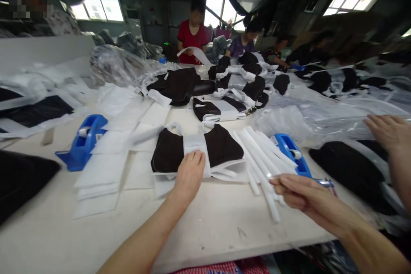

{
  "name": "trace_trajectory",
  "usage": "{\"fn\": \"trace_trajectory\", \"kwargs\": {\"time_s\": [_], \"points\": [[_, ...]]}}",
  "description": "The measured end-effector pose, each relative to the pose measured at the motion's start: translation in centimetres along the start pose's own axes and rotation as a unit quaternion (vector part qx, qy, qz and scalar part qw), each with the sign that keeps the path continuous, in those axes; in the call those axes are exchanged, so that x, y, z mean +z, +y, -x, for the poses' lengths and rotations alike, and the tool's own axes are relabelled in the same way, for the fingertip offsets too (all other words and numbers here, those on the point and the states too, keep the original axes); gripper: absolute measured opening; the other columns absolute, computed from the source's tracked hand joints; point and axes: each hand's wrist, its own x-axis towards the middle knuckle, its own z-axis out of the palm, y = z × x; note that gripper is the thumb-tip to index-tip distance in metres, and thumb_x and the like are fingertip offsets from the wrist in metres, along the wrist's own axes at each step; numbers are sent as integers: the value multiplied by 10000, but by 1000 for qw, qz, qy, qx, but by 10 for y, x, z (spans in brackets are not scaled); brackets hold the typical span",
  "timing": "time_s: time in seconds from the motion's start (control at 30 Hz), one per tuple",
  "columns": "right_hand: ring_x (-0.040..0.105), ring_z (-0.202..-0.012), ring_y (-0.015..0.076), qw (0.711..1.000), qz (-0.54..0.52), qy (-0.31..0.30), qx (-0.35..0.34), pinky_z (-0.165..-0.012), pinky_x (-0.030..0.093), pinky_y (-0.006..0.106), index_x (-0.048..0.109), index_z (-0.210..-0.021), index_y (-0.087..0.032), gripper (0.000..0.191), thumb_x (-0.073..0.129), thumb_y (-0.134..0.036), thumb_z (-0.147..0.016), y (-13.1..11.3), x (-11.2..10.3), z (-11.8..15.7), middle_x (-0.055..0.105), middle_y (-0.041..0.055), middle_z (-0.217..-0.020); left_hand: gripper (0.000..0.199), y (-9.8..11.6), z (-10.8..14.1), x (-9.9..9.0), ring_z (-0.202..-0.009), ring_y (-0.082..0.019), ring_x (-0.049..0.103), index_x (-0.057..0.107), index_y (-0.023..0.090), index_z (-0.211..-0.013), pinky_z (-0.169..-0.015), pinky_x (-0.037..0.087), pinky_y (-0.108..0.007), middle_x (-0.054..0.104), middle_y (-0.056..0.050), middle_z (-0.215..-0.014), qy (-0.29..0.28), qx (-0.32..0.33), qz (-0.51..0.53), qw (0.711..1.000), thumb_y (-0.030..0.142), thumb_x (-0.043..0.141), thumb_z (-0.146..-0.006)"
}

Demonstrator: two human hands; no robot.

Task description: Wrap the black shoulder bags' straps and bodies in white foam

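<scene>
A dark brown bag (224,145) lies flat on the pale table, with a white foam band (195,142) around its middle and white sheets under its lower edge. My left hand (190,169) rests on the band, its fingers lying flat over it. To the right, my right hand (297,190) is closed in a pinch with a small, clear, shiny piece at its fingertips, which looks like tape. It is just over the lower part of a fan of white foam strips (257,158). A blue tape dispenser (292,152) stands behind my right hand.
Another blue dispenser (85,141) stands left, beside stacked white foam sheets (102,175). More wrapped dark bags (221,107) lie behind. At the right edge, another person's hand (388,132) is above a dark bag (349,171). People work across the table (205,222).
</scene>
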Motion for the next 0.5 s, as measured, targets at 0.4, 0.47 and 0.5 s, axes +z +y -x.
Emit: {"fn": "trace_trajectory", "kwargs": {"time_s": [0.4, 0.47, 0.5], "points": [[288, -472, 46, 923, -292, -192, 162, -401, 111, 174, 746, -877, -145, 278, 730, -345, -685, -55, 139, -92, 743, 104, -864, 356, 1, 7, 10, -1233, -272, 561, 572, 75, -1242, -1088, 415, -438, 571, -197, -1361, 33, 8, -17, 999, 48, 383, -941], [294, -472, 47, 929, -280, -188, 151, -397, 112, 171, 745, -889, -147, 297, 727, -364, -686, -54, 140, -92, 741, 94, -856, 313, 2, 8, 11, -1236, -268, 561, 601, 86, -1163, -1092, 409, -437, 577, -198, -1356, 41, 8, -8, 999, 52, 377, -948], [295, -471, 47, 932, -275, -185, 148, -396, 114, 171, 745, -889, -148, 304, 726, -373, -685, -54, 140, -92, 738, 88, -846, 310, 2, 8, 11, -1236, -263, 562, 604, 90, -1148, -1094, 406, -434, 582, -194, -1353, 44, 5, -4, 999, 51, 369, -949]]}}
